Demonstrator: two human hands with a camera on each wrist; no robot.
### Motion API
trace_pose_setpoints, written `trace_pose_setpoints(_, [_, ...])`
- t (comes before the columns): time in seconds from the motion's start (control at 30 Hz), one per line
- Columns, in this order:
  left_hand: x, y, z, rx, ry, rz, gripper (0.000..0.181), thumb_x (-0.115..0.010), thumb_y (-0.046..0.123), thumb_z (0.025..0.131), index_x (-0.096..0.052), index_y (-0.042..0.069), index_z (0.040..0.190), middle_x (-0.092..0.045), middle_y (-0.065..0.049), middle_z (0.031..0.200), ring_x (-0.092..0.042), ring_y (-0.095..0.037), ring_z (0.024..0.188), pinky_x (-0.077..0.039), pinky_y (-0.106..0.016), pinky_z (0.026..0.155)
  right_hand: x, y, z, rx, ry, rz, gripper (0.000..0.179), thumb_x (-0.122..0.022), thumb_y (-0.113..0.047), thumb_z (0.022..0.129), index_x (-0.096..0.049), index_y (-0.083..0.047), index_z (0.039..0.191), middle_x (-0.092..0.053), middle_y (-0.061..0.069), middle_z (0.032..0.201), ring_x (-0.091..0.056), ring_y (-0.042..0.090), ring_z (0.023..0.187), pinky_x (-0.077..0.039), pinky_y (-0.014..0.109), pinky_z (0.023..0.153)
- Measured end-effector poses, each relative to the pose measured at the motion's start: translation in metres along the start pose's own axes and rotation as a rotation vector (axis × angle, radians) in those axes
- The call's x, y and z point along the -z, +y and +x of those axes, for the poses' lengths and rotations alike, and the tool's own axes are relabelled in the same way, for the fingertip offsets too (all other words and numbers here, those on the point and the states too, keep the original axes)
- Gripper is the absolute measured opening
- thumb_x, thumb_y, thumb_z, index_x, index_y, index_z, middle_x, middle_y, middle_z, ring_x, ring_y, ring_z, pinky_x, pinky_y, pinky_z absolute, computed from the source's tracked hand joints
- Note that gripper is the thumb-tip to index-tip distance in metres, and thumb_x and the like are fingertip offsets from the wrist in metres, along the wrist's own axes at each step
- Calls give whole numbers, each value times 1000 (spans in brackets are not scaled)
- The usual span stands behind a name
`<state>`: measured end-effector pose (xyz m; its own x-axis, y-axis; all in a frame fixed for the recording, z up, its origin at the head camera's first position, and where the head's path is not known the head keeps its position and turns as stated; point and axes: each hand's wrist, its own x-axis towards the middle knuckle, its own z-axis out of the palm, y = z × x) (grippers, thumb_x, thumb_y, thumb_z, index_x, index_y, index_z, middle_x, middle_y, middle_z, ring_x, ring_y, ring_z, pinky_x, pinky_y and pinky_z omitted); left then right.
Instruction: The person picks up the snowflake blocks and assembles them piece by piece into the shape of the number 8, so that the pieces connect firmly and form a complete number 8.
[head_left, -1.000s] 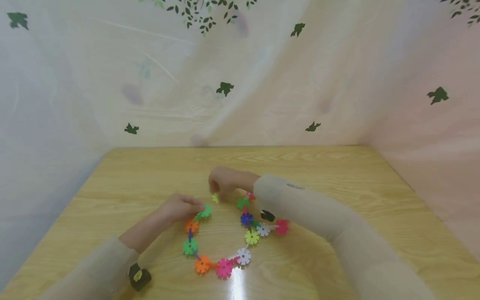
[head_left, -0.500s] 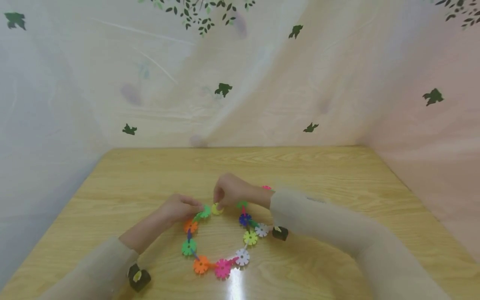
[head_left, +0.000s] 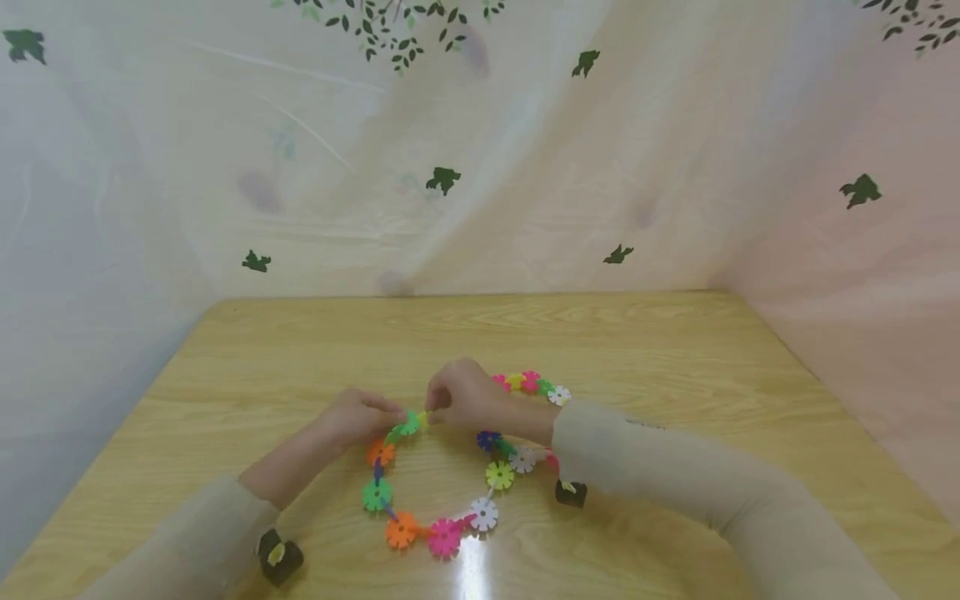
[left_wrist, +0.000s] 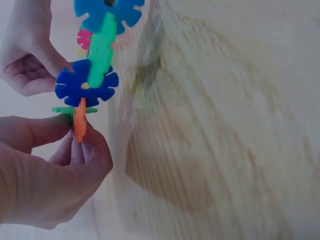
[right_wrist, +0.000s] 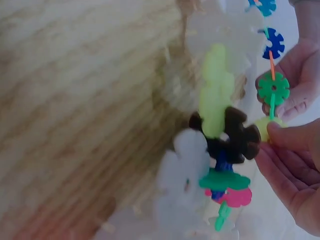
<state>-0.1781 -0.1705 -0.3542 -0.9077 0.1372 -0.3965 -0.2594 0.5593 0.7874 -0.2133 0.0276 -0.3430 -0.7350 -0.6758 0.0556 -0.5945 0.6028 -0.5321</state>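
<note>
My left hand (head_left: 360,417) pinches a green slotted flower disc (head_left: 408,422) at the end of a chain of linked plastic discs. My right hand (head_left: 467,396) pinches a yellow disc (head_left: 424,418) against the green disc's edge. Fingers and thumb cover part of both, and I cannot tell whether their slots are joined. In the right wrist view, the yellow disc (right_wrist: 262,129) meets a light green disc (right_wrist: 272,106) seen edge-on. An orange disc (left_wrist: 80,120) and a blue disc (left_wrist: 75,85) follow beside my left hand in the left wrist view.
The chain curves towards me through an orange disc (head_left: 402,529), a pink disc (head_left: 445,537) and a white disc (head_left: 483,514). Behind my right wrist lie more linked discs, ending near a white disc (head_left: 558,395). The wooden table (head_left: 637,350) meets a cloth backdrop (head_left: 525,208).
My right hand has come down and nearer to me, bringing the yellow disc against the green one. More of the chain behind that wrist shows. My left hand has stayed almost still.
</note>
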Motion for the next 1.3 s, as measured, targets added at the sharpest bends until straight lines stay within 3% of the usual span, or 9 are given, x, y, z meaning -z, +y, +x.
trace_pose_setpoints(0.3, [-5, 4, 2, 59, 56, -37, 35, -67, 17, 89, -65, -5, 116, -57, -26, 132, -51, -43, 125, -49, -49, 102, -5, -2, -4, 22, 116, 9, 8, -79, -8, 75, -72, -8, 73, -72, 3, 72, -57, 5, 60, -47, 11, 56])
trace_pose_setpoints(0.67, [-11, 9, 3, 75, 80, -79, 35, -66, 15, 89, -64, -6, 117, -54, -28, 135, -47, -45, 128, -46, -51, 105, -8, -4, -8, 27, 158, -12, 9, -78, -5, 75, -71, -7, 72, -72, 4, 72, -58, 8, 62, -47, 11, 57])
trace_pose_setpoints(0.83, [-11, 9, 2, 45, 56, -93, 35, -66, 14, 89, -63, -6, 118, -55, -27, 134, -50, -44, 126, -49, -48, 102, -8, 1, -8, 14, 159, 4, 9, -79, -7, 76, -71, -9, 73, -72, 3, 73, -58, 6, 63, -47, 11, 59])
trace_pose_setpoints(1.13, [-6, 11, 4, -83, -34, 8, 33, -67, 17, 88, -66, -6, 112, -67, -22, 117, -64, -27, 104, -56, -39, 90, -2, 9, -16, 33, 150, 92, 8, -80, -10, 75, -72, -8, 75, -74, 4, 75, -61, 6, 64, -49, 11, 60])
trace_pose_setpoints(1.3, [-8, 13, 9, -92, -58, 25, 32, -69, 17, 87, -67, -4, 111, -68, -21, 116, -66, -25, 102, -57, -38, 90, 1, 14, -19, 30, 107, 131, 7, -79, -12, 77, -73, -9, 80, -75, 4, 81, -66, 8, 72, -52, 11, 65])
